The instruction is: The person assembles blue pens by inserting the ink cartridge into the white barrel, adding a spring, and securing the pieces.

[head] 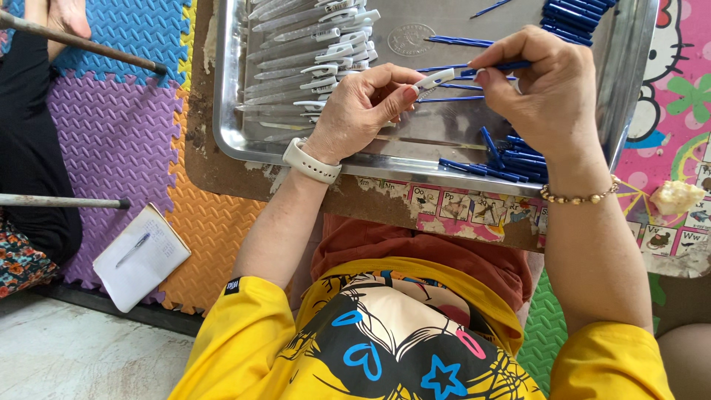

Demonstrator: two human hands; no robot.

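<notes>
Steel tray [237,133] sits in front of me on a worn board [222,174], and I've got both hands over the middle of it. My left hand [355,111] is curled up, thumb and fingers pinching a clear pen barrel [433,79] with a white clip end, pointing off to the right. My right hand [548,92] is closed too, fingertips pinched on a thin blue refill [511,66], held level and lined up right at the barrel's open end. Can't quite tell if the tip is inside the barrel or just touching it.

Left part of the tray has a neat row of finished clear pens [311,52] with white clips, lying side by side. Loose blue refills [503,167] are piled along the tray's near right edge under my right wrist, and another bunch [574,15] sits up in the far right corner.

Off to my left on the foam puzzle mat [118,133] there's a small notepad [141,255] with a pen lying on it. White watch on my left wrist, bead bracelet on the right.
</notes>
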